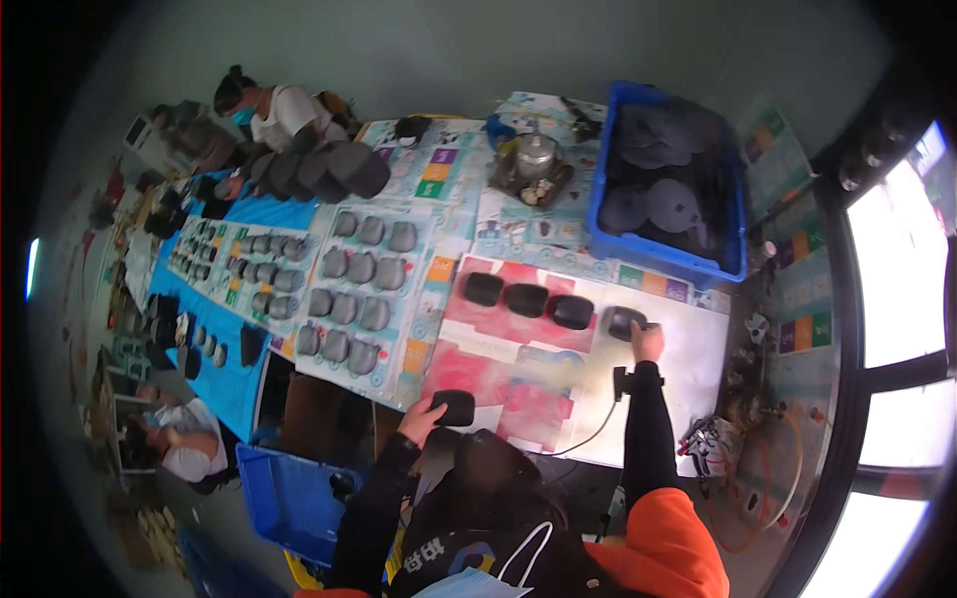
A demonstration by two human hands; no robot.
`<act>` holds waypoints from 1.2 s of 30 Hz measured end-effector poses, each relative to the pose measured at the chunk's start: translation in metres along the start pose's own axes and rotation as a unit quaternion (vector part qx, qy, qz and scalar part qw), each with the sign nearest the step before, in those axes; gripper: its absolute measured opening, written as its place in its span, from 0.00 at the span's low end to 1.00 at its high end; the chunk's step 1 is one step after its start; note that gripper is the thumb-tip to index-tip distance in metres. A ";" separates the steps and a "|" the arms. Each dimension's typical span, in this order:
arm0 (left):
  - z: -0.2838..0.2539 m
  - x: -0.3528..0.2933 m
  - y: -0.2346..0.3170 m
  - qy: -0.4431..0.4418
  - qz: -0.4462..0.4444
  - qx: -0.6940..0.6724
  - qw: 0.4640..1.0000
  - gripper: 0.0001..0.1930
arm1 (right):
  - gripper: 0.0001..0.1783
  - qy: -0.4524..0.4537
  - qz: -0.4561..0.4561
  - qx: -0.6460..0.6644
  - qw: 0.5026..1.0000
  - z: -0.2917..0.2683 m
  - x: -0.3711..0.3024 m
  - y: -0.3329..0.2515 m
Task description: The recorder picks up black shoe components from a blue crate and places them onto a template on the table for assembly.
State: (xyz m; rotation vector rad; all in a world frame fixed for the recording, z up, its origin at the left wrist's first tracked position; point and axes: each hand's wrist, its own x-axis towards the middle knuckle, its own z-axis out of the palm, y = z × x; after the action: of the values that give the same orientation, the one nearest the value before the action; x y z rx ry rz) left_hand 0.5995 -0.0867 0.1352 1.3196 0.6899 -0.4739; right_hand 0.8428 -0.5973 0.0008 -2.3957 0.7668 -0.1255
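Note:
Close to my body at the table's near edge, my left hand (pixel 421 423) grips one end of a black rounded pad (pixel 455 408). Farther off to the right, my right hand (pixel 649 343) has its fingers on the right side of another black pad (pixel 624 323), over the pale board (pixel 688 369). Three more black rounded pads (pixel 526 300) stand in a row to the left of that one, on a red-and-white stained sheet (pixel 485 371). What material the pads are made of, I cannot tell.
A blue crate (pixel 596 214) with large dark grey pieces stands at the back right. Grey pads (pixel 362 269) fill printed sheets to the left. Beyond the table works a person (pixel 289 112); another person (pixel 194 444) sits lower left. A blue bin (pixel 289 498) and a cable (pixel 595 436) are near me.

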 end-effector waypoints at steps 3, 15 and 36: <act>-0.015 0.034 -0.018 0.032 0.021 0.054 0.998 0.17 | 0.34 0.081 -0.064 0.006 0.995 -0.043 -0.029 -0.033; 0.017 0.198 0.030 0.160 0.256 0.333 0.893 0.16 | 0.10 -0.068 -0.052 0.142 0.986 -0.179 -0.193 0.043; -0.171 -0.086 -0.108 0.492 0.071 0.234 0.836 0.25 | 0.10 -0.407 -0.283 0.176 0.851 -0.093 -0.286 -0.147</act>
State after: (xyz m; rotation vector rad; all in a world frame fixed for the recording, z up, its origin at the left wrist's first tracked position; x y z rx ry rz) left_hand 0.4333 0.0527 0.1010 2.0795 1.3622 0.2412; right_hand 0.6543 -0.3926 0.1876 -1.9555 -0.3412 0.4549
